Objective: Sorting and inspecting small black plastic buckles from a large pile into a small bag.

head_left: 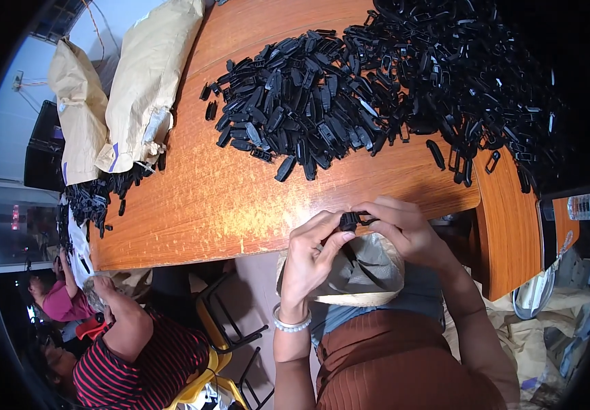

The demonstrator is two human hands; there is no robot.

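My left hand (312,253) is closed, pinching a small black plastic piece (348,222) between thumb and fingers just past the table's near edge. My right hand (407,229) is closed too, its fingertips on a thin black frame-like part (367,219) that meets the left hand's piece. Whether the two parts are joined I cannot tell. Below my hands an open paper bag (356,299) rests on my lap, its grey inside showing. On the table ahead lies a heap of long black plastic pieces (302,102), running into a pile of black open frames (445,75) at the right.
Two brown paper sacks (148,75) stand at the table's far left, with more black parts (97,201) beside them. A person in a striped top (141,359) sits at my left on a yellow chair (213,321). Crumpled sacks (537,348) lie at the lower right.
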